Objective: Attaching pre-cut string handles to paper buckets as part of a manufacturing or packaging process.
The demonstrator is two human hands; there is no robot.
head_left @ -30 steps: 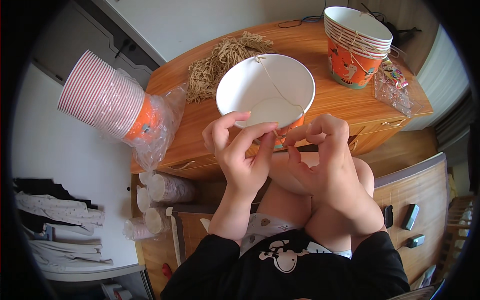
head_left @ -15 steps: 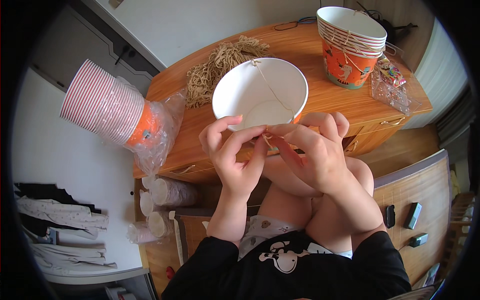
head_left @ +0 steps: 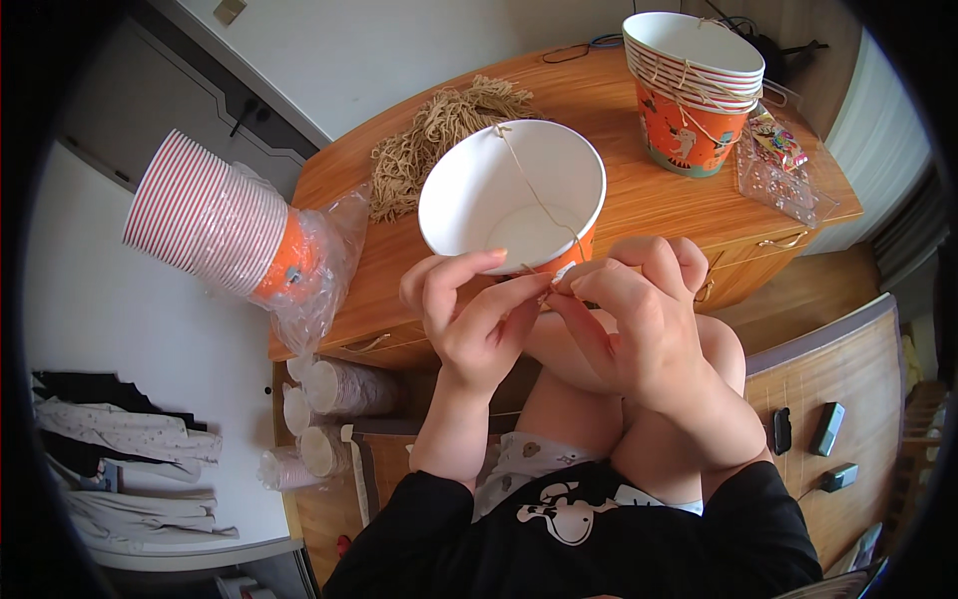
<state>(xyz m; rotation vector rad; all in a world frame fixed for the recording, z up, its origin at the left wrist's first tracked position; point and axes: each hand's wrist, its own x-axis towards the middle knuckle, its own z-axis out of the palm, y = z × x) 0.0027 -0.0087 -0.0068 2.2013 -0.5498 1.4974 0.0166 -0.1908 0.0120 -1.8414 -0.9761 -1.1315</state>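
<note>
Left hand (head_left: pixel 472 324), right hand (head_left: pixel 639 319) pinching string (head_left: pixel 539 203), fingers meeting narrowly, likely for control; bucket (head_left: pixel 454 200) sitting near worktop (head_left: pixel 631 200) edge, probably easing reach

Both hands (head_left: pixel 469 327) (head_left: pixel 647 321) raised close together, each pinching

Left hand (head_left: pixel 469 324) and right hand (head_left: pixel 647 317) are pinching a thin tan cord (head_left: pixel 540 206) by the near rim of a paper bucket (head_left: pixel 467 200).
The fingers (head_left: pixel 509 298) are nearly meeting, while cord is also running from the far rim across the white interior. On the wooden bench (head_left: pixel 599 105), a heap of tan cords (head_left: pixel 424 150) is lying behind, a nested stack of orange buckets (head_left: pixel 689 130) is standing at right, and a plastic-wrapped bucket stack (head_left: pixel 215 205) is tilting at left.
</note>
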